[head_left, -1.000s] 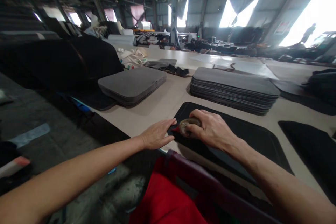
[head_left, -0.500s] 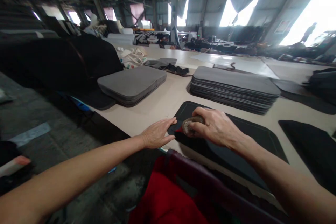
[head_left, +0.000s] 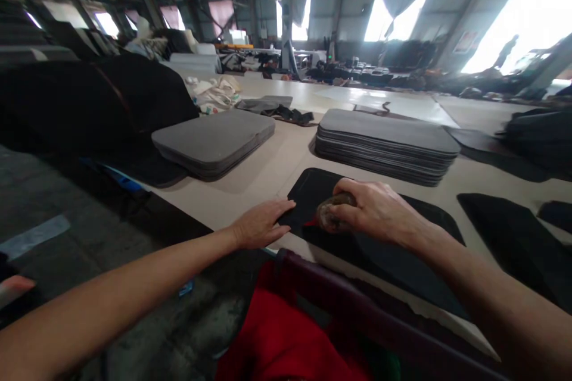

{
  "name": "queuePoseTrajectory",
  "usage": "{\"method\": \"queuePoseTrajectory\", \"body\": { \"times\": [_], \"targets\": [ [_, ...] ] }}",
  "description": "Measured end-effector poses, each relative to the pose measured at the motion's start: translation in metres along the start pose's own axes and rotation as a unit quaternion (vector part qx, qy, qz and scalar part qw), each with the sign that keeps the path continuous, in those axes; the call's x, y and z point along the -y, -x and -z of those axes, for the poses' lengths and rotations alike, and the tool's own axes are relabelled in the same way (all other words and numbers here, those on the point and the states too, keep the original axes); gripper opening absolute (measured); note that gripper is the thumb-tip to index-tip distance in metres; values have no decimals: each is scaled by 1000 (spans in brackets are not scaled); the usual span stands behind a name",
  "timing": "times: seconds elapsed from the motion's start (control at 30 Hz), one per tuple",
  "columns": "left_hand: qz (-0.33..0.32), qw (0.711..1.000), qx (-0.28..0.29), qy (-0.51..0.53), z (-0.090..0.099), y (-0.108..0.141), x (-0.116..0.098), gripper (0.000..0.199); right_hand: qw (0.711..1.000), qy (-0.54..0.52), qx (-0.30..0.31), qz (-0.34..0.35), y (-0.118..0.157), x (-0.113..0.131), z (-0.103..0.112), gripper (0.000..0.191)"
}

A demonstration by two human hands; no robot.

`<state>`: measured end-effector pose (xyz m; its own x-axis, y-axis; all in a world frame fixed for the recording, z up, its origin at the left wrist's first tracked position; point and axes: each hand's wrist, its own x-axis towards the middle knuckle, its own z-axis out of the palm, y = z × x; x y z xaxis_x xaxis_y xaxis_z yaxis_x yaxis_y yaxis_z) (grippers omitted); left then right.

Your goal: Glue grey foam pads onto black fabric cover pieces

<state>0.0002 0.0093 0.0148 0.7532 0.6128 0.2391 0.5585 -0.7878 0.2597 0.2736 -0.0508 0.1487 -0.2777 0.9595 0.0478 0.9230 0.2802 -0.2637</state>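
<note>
Since the earlier frame, the right hand [head_left: 378, 211] has slid a little further along the black mat [head_left: 313, 193], carrying the rounded brown object [head_left: 333, 214] in its fist, while the left hand [head_left: 259, 225] has barely shifted.

Far left of the mat, a dark rounded bulk [head_left: 89, 101] rises above the concrete floor [head_left: 147, 333]. Nearer the mat, the left hand lies open and released, palm down, its fingertips [head_left: 288, 205] on the mat's left edge, apparently bracing it against the push from the other side. Beyond the mat and to the left, a low stack of grey foam pads [head_left: 212, 143] sits on the pale table [head_left: 286, 155], probably kept there within reach.

On the mat itself, the right hand is clenched around the brown object, pressing it down near the mat's left end, with a red patch [head_left: 310, 223] just beside it. The object looks worn and smooth, but its exact kind cannot be told. In front of the mat, red fabric [head_left: 286, 333] lies behind a maroon rim [head_left: 357, 303]. Beyond the mat, a taller stack of grey pads [head_left: 384, 143] sits squared up, and to its right a black panel [head_left: 504, 238] lies flat.
</note>
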Motion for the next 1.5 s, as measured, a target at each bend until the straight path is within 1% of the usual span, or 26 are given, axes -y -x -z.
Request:
{"method": "queuePoseTrajectory", "body": {
  "times": [0.37,0.57,0.7,0.8,0.9,1.1,1.2,1.27,1.33,1.43,1.5],
  "targets": [
    [11,1000,22,-15,1,-2,0,55,998,0,15,-59,35,-31,14,22],
    [13,999,28,-32,1,-2,2,57,995,0,23,-95,61,-53,22,25],
    [29,999,32,-32,0,-2,4,60,993,-6,28,-114,84,-69,29,25],
    [42,998,35,-34,0,-3,4,63,990,-31,39,-129,103,-80,35,28],
    [44,998,35,-38,-1,-2,6,65,983,-48,37,-175,122,-91,40,28],
    [45,997,36,-43,-5,-1,14,66,969,-47,16,-241,162,-116,49,28],
    [43,997,35,-47,-5,-1,17,66,971,-40,26,-233,183,-128,55,30],
    [50,996,45,-51,-4,-2,15,65,969,-40,23,-241,197,-136,58,32],
    [57,996,55,-52,-2,-3,12,63,961,-39,6,-272,211,-144,59,33],
    [60,995,59,-54,0,-4,8,62,941,-45,-15,-335,228,-154,58,36],
    [63,994,60,-60,0,-4,8,62,935,-56,-28,-348,236,-157,56,35]
  ]
}}
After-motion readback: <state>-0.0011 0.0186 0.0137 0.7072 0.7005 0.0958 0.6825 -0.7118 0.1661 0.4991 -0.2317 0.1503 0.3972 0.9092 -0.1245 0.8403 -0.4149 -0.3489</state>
